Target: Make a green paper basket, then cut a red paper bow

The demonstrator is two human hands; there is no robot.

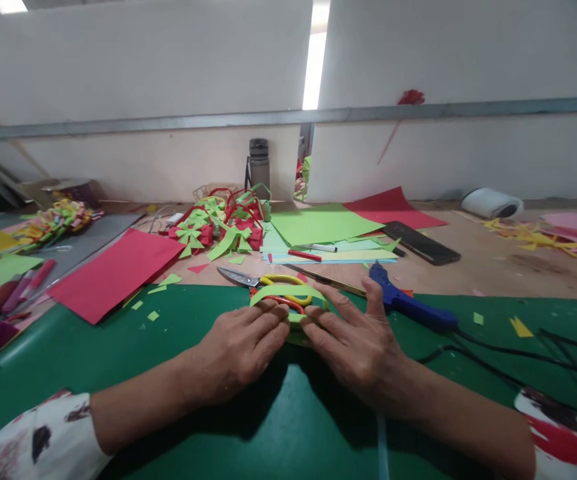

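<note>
Both hands meet over the green mat [288, 413], close to its far edge. A light green paper strip [288, 291] curves up in a low arch between them. My left hand [248, 343] has its fingers pressed together on the strip's left part. On the right part, my right hand [355, 337] presses with thumb and lower fingers, while other fingers stick up. More green paper shows between the fingertips; its lower side is in shadow. Just beyond lie scissors [241, 276] with yellow and red handles, partly hidden by the strip. A blue glue gun [413, 303] rests to the right.
Red paper boxes with green bows [218, 227] stand behind, near a grey bottle [259, 163]. Green sheets [313, 223], a red sheet [118, 273] and a phone [421, 243] lie around. The glue gun's black cable [498, 350] crosses the mat at right.
</note>
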